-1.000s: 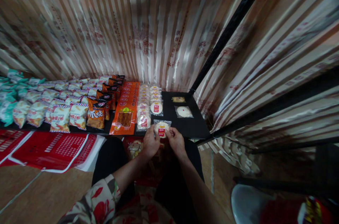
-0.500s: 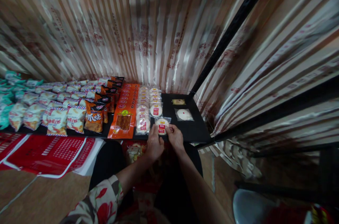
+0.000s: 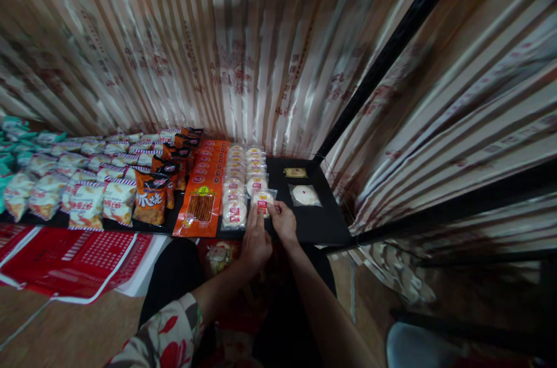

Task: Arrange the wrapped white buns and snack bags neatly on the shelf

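Observation:
My left hand (image 3: 256,238) and my right hand (image 3: 282,221) both pinch a small clear packet with a round white cake and a red label (image 3: 263,201). The packet lies low on the black shelf (image 3: 324,223), at the near end of the right row of like packets (image 3: 255,166). A second row of the same cakes (image 3: 234,182) runs just to its left. My left fingers are on the packet's near left edge, my right fingers on its right edge.
Orange flat packs (image 3: 204,191), an orange snack bag (image 3: 150,199) and several white snack bags (image 3: 87,197) fill the shelf to the left. A lone white cake packet (image 3: 305,195) and a small yellow packet (image 3: 295,172) lie right. Red baskets (image 3: 69,255) sit below. Striped curtain behind.
Both hands carried the cake packet forward from the shelf's front edge and set it down at the near end of the right row. The view shifted slightly.

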A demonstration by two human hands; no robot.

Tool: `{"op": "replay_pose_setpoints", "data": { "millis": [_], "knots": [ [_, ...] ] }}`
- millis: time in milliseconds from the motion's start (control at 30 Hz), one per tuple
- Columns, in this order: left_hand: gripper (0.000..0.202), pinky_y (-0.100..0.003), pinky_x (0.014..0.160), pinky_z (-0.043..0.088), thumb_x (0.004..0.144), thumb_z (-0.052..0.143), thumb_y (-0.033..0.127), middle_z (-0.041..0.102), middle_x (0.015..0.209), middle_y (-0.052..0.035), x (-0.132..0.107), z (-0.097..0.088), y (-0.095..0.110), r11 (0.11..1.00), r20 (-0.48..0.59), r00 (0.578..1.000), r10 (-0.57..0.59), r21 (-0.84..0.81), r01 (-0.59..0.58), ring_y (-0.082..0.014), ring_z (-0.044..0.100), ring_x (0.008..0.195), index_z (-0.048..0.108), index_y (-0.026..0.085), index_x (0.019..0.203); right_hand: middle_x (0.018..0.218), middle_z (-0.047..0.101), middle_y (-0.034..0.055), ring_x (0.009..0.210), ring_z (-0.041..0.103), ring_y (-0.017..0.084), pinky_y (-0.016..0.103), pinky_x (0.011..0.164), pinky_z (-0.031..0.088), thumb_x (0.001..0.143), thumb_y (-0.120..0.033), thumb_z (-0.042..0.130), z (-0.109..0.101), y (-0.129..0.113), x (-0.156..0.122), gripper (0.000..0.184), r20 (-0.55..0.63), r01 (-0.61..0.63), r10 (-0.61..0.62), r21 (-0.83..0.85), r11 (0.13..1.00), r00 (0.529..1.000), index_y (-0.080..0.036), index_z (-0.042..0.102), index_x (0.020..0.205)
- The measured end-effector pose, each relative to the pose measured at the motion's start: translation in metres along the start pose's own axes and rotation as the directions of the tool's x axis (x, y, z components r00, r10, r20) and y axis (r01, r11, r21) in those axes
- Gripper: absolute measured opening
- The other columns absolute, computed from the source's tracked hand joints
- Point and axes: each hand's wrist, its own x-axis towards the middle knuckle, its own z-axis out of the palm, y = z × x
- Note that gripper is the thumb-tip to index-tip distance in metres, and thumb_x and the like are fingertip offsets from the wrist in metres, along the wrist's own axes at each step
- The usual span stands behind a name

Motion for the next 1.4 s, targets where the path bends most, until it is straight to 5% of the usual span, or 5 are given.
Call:
{"op": "replay_pose_setpoints", "data": {
  "millis": [400, 1033, 1267, 1400],
  "knots": [
    [0.068, -0.047, 0.116, 0.018, 0.071, 0.041, 0.008, 0.029, 0.149, -0.0153, 0.015, 0.007, -0.012, 1.000, 0.020, 1.000, -0.008, 0.030, 0.008, -0.0267, 0.018, 0.140, 0.034, 0.005, 0.139, 0.082, 0.071, 0.0027, 0.075, 0.065, 0.016, 0.023, 0.063, 0.043, 0.083, -0.039, 0.053, 0.007, -0.016, 0.013, 0.024, 0.029, 0.044, -0.041, -0.115, 0.992, 0.999, -0.022, 0.067, 0.092],
    [0.067, -0.052, 0.115, 0.016, 0.068, 0.041, 0.008, 0.034, 0.146, -0.0187, 0.018, 0.015, -0.017, 0.999, 0.048, 0.999, 0.011, 0.035, -0.013, -0.0304, 0.016, 0.140, 0.039, 0.003, 0.135, 0.088, 0.065, 0.0054, 0.075, 0.060, 0.016, 0.026, 0.070, 0.045, 0.084, -0.036, 0.050, 0.019, -0.007, 0.022, 0.025, 0.002, 0.149, -0.151, -0.174, 0.973, 0.989, -0.019, 0.063, 0.098],
    [0.068, -0.052, 0.114, 0.018, 0.072, 0.042, 0.011, 0.032, 0.148, -0.0150, 0.011, 0.009, -0.003, 1.000, 0.035, 0.999, -0.001, 0.018, 0.001, -0.0286, 0.012, 0.141, 0.034, 0.008, 0.139, 0.103, 0.062, 0.0125, 0.085, 0.061, 0.018, 0.029, 0.079, 0.048, 0.082, -0.033, 0.048, 0.018, -0.003, 0.004, 0.038, -0.072, 0.144, -0.142, 0.027, 0.989, 0.987, -0.012, 0.059, 0.111],
    [0.058, -0.047, 0.114, 0.022, 0.077, 0.041, 0.016, 0.036, 0.145, -0.0163, -0.007, 0.007, -0.001, 0.999, 0.064, 0.998, 0.024, 0.028, -0.025, -0.0264, 0.022, 0.139, 0.040, 0.006, 0.134, 0.106, 0.060, 0.0163, 0.088, 0.060, 0.019, 0.032, 0.084, 0.048, 0.081, -0.029, 0.042, 0.018, 0.004, -0.018, 0.039, -0.151, 0.170, -0.154, 0.098, 0.980, 0.976, -0.008, 0.060, 0.109]
  ]
}}
